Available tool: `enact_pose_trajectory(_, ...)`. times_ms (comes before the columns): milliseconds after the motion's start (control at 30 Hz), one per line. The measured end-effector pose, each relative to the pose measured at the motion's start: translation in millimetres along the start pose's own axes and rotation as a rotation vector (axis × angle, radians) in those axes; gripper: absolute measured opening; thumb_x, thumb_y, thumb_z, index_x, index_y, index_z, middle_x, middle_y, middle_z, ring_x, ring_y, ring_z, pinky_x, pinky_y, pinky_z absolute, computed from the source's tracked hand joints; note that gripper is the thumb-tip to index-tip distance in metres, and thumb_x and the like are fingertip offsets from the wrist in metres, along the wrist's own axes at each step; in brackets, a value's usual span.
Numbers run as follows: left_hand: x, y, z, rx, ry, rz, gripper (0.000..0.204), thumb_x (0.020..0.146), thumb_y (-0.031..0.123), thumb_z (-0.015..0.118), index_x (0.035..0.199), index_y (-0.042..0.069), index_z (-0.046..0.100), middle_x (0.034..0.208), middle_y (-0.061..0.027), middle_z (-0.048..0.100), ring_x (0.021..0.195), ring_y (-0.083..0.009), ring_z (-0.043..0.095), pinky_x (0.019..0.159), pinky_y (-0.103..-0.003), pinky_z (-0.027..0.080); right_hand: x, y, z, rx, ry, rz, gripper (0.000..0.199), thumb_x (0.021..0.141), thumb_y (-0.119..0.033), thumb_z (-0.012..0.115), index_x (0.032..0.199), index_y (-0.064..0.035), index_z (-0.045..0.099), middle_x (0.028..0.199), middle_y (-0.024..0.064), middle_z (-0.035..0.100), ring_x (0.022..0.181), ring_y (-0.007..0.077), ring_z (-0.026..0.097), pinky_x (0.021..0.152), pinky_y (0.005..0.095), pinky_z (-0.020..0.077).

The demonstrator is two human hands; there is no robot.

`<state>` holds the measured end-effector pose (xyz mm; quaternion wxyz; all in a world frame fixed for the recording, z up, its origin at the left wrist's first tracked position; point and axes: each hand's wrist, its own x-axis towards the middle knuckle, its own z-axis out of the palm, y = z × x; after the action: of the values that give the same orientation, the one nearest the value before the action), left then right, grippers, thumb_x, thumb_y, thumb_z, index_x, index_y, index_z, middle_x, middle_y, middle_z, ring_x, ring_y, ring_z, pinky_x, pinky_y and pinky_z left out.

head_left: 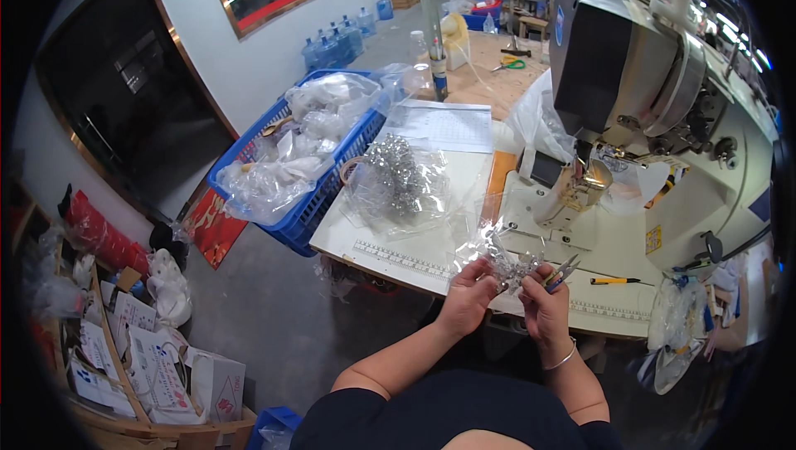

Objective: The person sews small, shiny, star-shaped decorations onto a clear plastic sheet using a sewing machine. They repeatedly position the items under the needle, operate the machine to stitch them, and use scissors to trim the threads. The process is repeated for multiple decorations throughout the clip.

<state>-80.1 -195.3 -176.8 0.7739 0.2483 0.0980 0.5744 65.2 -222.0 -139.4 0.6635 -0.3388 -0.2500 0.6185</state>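
Observation:
In front of me, over the table's near edge, a clear plastic bag (487, 244) with small shiny silver pieces is between my hands. My left hand (467, 299) pinches it from the left. My right hand (547, 307) is closed around small thread snips (564, 269), their blades pointing up and to the right; its fingertips also meet the silver pieces. Exactly which pieces the fingers grip is too small to tell. Farther up the white tabletop (340, 230) lies a heap of glittering silver pieces (395, 170) on clear plastic.
A sewing machine (630, 77) stands close on the right, with a yellow-handled tool (618, 281) near its base. At the left is a blue basket (311, 222) of plastic bags. Paper sheets (464, 122) and green-handled scissors (510, 63) lie farther back. Boxes (157, 367) fill the lower left.

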Motion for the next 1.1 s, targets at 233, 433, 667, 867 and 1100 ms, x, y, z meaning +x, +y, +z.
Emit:
enact_pose_trajectory(233,22,111,11,0.383,0.152,0.316,0.048,0.086,0.0,0.055,0.131,0.006,0.04,0.1,-0.0035,0.058,0.086,-0.0175,0.061,0.078,-0.032,0.051,79,-11,88,-0.354,-0.277,-0.07,0.034,0.076,-0.01,0.069,0.105,0.0035,0.056,0.081,0.0013,0.056,0.065,0.0071,0.049,0.056,0.0203,0.0386)
enact_pose_trajectory(433,72,193,-9,0.56,0.348,0.572,0.052,0.083,0.002,0.058,0.131,0.0,0.036,0.092,-0.007,0.058,0.074,-0.0142,0.06,0.062,-0.023,0.05,178,4,192,-0.379,-0.465,-0.196,0.042,0.069,-0.012,0.074,0.104,0.0041,0.057,0.073,0.0026,0.06,0.059,0.0061,0.049,0.053,0.02,0.0387)
enact_pose_trajectory(667,69,183,-54,1.284,0.879,0.767,0.074,0.078,0.011,0.067,0.135,-0.003,0.023,0.116,-0.02,0.043,0.101,-0.0255,0.049,0.078,-0.032,0.044,234,57,173,-0.636,-0.151,0.037,0.067,0.059,-0.017,0.082,0.111,0.0083,0.047,0.077,0.0087,0.057,0.057,0.011,0.05,0.044,0.0256,0.0383)
enact_pose_trajectory(867,112,181,-10,2.474,0.249,0.822,0.059,0.083,0.035,0.057,0.133,0.01,0.04,0.142,-0.0112,0.03,0.131,-0.0362,0.024,0.104,-0.05,0.022,212,47,162,-0.507,-0.006,0.027,0.073,0.074,-0.036,0.073,0.123,0.0047,0.036,0.067,0.0023,0.046,0.051,0.0083,0.042,0.043,0.0236,0.0346)
enact_pose_trajectory(1100,128,184,-34,2.32,0.161,0.738,0.07,0.076,0.028,0.068,0.135,0.009,0.037,0.139,-0.017,0.031,0.13,-0.0393,0.025,0.104,-0.051,0.023,79,-10,32,-1.26,-0.353,-0.333,0.02,0.084,-0.018,0.061,0.094,0.0003,0.061,0.073,0.0049,0.06,0.063,0.0138,0.054,0.059,0.0265,0.0447)
